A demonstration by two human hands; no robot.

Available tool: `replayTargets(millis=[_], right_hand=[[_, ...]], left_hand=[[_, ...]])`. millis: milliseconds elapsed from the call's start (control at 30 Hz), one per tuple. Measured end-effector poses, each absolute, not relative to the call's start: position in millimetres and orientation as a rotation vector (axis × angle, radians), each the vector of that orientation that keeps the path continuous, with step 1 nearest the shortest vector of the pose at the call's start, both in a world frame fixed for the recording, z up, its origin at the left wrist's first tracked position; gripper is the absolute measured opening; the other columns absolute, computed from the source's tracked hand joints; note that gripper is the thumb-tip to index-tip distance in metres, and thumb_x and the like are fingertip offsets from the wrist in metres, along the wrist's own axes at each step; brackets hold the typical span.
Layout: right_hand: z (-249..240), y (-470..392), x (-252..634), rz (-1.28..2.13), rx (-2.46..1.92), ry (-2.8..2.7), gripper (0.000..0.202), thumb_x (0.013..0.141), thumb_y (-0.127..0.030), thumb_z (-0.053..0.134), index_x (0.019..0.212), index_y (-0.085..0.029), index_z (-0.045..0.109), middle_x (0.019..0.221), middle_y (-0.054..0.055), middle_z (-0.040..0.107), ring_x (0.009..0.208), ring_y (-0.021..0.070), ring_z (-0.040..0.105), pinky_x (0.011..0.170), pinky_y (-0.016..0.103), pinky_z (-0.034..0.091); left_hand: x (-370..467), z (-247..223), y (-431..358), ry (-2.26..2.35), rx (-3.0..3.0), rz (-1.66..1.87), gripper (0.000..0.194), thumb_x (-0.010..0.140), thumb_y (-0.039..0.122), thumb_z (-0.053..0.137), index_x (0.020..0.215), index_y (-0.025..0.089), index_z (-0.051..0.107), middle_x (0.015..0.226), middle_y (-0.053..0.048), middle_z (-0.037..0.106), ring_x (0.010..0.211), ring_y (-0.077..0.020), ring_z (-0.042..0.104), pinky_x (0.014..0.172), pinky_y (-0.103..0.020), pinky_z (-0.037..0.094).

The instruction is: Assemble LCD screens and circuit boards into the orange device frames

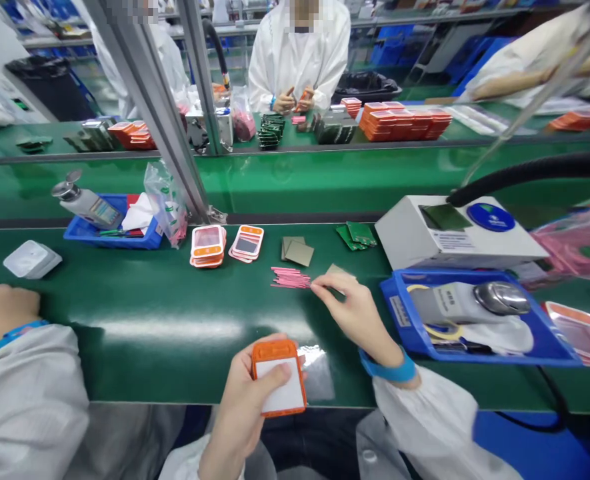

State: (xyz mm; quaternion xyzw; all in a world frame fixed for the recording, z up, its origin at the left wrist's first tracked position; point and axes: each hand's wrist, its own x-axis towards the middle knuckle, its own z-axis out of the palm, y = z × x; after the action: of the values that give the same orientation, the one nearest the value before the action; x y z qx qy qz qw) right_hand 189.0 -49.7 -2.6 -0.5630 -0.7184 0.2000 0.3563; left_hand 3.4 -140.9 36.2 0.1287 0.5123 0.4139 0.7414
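My left hand (255, 393) holds an orange frame with a white panel (279, 390) near the table's front edge, thumb across the panel. With thumb and forefinger pinched, my right hand (347, 307) touches the right end of a pile of pink strips (289, 278); whether a strip is between the fingertips is too small to tell. Just behind the strips are grey-brown square plates (299, 253). Green circuit boards (357, 235) lie farther right. Stacked orange-and-white frames (208, 245) and a smaller stack (247, 243) stand to the left.
A blue tray (399, 320) with a bottle is right of my right hand, before a white box (425, 243) with a black hose. Another blue tray (112, 241) stands back left. A neighbour's hand (5, 310) rests at far left. Metal posts rise behind the table.
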Motion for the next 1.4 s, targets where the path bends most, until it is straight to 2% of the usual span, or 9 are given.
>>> replayTargets(millis=[67,133,267,400,467,767,967,1133,1400], right_hand=[[10.4,-69.5,190.0,0.648,-1.336,-1.841,0.017,0.091,-0.032,0.055,0.08,-0.021,0.062,0.081,0.001,0.069,0.077,0.0166,0.065,0.077,0.031,0.048],[25.8,-91.4,192.9,0.795,-1.185,-1.846,0.013,0.09,-0.028,0.058,0.078,-0.023,0.06,0.078,-0.002,0.067,0.073,0.0137,0.064,0.089,0.03,0.046],[51.4,-126.1,202.9,0.867,-1.037,-2.005,0.011,0.09,-0.017,0.058,0.082,-0.025,0.057,0.077,-0.005,0.062,0.074,0.0103,0.061,0.107,0.032,0.032],[58.4,-139.9,209.7,0.67,-1.068,-2.188,0.011,0.09,-0.014,0.055,0.088,-0.025,0.057,0.086,-0.002,0.059,0.084,0.0126,0.059,0.112,0.038,0.018],[58.3,-141.6,210.5,0.571,-1.111,-2.246,0.01,0.09,-0.015,0.055,0.089,-0.025,0.058,0.09,0.0,0.057,0.089,0.0142,0.058,0.113,0.041,0.016],[61.1,-141.5,207.8,0.463,-1.101,-2.331,0.011,0.089,-0.013,0.055,0.089,-0.022,0.061,0.096,0.003,0.054,0.093,0.0155,0.056,0.112,0.044,0.016],[60.5,-140.8,207.4,0.459,-1.109,-2.316,0.011,0.089,-0.012,0.055,0.088,-0.022,0.061,0.095,0.002,0.054,0.092,0.0155,0.056,0.112,0.045,0.019],[60.8,-140.5,205.0,0.459,-1.098,-2.3,0.012,0.088,-0.012,0.057,0.091,-0.022,0.062,0.095,0.003,0.054,0.092,0.0157,0.056,0.111,0.048,0.019],[61.9,-140.8,204.8,0.462,-1.096,-2.298,0.012,0.088,-0.013,0.057,0.091,-0.023,0.062,0.094,0.003,0.055,0.09,0.0156,0.057,0.111,0.049,0.02]], left_hand=[[4.2,41.0,-147.0,1.07,0.313,0.912,0.07,0.069,0.024,0.079,0.13,0.018,0.044,0.092,-0.009,0.073,0.08,-0.0227,0.07,0.071,-0.033,0.055],[5.5,45.3,-154.0,0.979,0.347,0.904,0.076,0.073,0.025,0.077,0.136,0.023,0.035,0.095,-0.008,0.072,0.084,-0.0225,0.069,0.073,-0.033,0.053],[10.8,49.7,-166.2,0.883,0.391,0.874,0.057,0.077,0.026,0.073,0.126,0.026,0.044,0.104,-0.007,0.068,0.089,-0.019,0.065,0.077,-0.029,0.049],[18.1,53.1,-171.4,0.913,0.415,0.879,0.044,0.078,0.03,0.072,0.115,0.026,0.049,0.101,-0.005,0.065,0.08,-0.0144,0.06,0.072,-0.026,0.048],[20.8,55.4,-171.8,0.917,0.414,0.884,0.042,0.076,0.029,0.072,0.112,0.025,0.05,0.097,-0.003,0.064,0.075,-0.0124,0.058,0.069,-0.025,0.046],[19.9,56.8,-174.2,0.938,0.398,0.877,0.038,0.078,0.025,0.069,0.111,0.026,0.05,0.099,-0.002,0.062,0.075,-0.0103,0.055,0.071,-0.024,0.045],[20.1,57.3,-173.8,0.918,0.399,0.837,0.037,0.078,0.028,0.069,0.11,0.026,0.05,0.096,-0.002,0.062,0.074,-0.0106,0.054,0.069,-0.024,0.045],[21.7,57.8,-171.6,0.925,0.375,0.852,0.036,0.077,0.031,0.071,0.108,0.025,0.052,0.097,-0.002,0.062,0.082,-0.0134,0.057,0.073,-0.025,0.047],[20.8,56.4,-171.5,0.973,0.424,0.831,0.025,0.085,0.035,0.063,0.107,0.025,0.056,0.097,0.0,0.062,0.079,-0.0099,0.054,0.069,-0.02,0.043]])
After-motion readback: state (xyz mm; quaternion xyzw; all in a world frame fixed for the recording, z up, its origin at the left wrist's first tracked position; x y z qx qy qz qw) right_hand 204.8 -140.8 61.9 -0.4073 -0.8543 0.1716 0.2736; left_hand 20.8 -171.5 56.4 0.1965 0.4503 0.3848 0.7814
